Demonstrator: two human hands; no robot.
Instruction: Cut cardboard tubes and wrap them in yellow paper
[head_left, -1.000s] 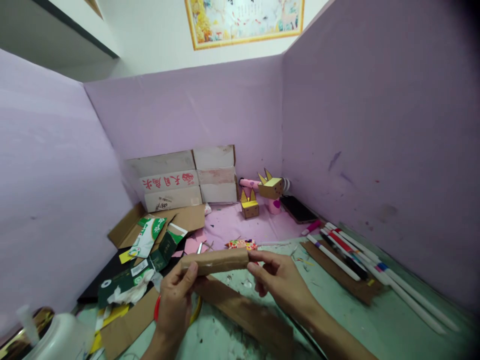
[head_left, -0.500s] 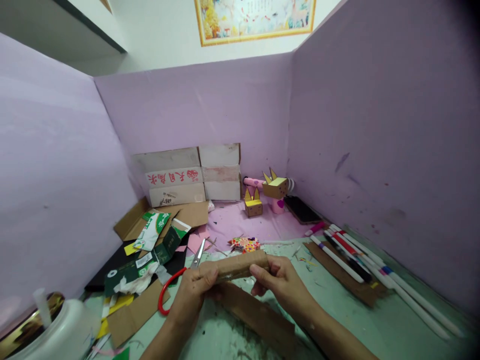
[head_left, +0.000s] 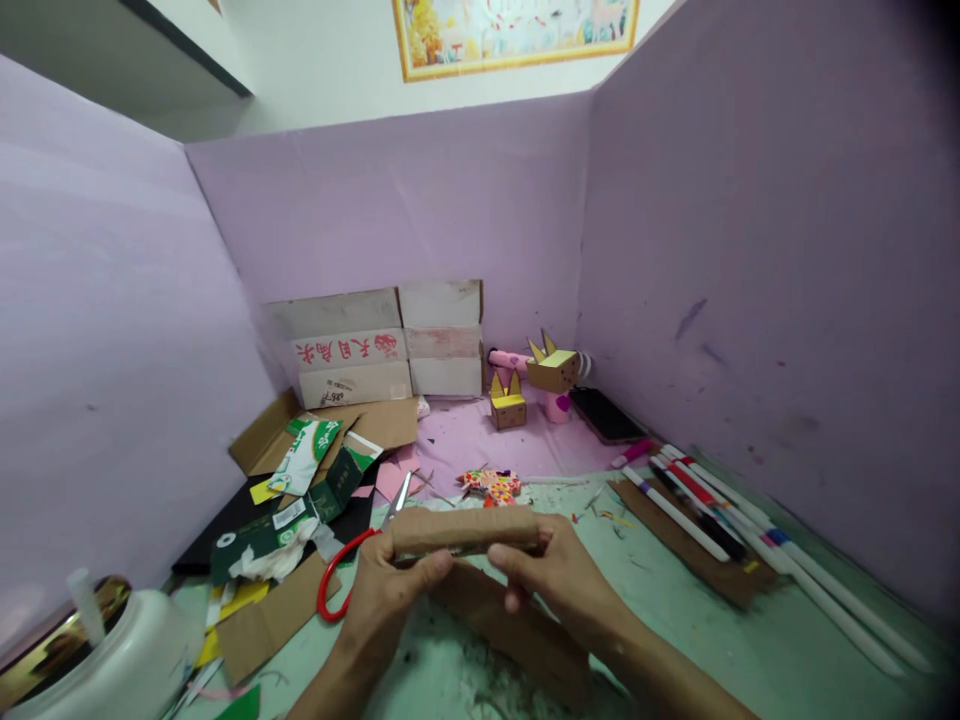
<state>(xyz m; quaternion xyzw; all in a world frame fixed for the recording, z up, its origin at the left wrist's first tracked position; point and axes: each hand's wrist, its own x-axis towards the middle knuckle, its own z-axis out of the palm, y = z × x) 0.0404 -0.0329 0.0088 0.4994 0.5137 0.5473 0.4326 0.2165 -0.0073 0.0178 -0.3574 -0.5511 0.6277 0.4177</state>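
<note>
A rolled piece of brown cardboard [head_left: 469, 530] is held level between both hands. My left hand [head_left: 386, 590] grips its left end, the thumb along the lower edge. My right hand [head_left: 551, 575] holds the right end, with the thumb bent in at the near side. Under the hands a flat brown cardboard strip [head_left: 517, 630] lies slanted on the green table. Scissors with red handles [head_left: 330, 580] rest just left of my left hand, blades pointing up and away. Beyond the roll lies a colourful patterned paper piece [head_left: 491, 485].
Cardboard and packaging scraps [head_left: 262, 540] cover the left side, behind a white container [head_left: 127, 660]. Markers [head_left: 697, 500] lie on cardboard at right, near a phone [head_left: 606, 415]. Small cardboard figures with pointed ears [head_left: 508, 410] and a folded white carton [head_left: 352, 350] stand at the back.
The left thumb has slid right and down off the roll's face to its lower edge. The right thumb has shifted slightly left and lower, showing more of the roll.
</note>
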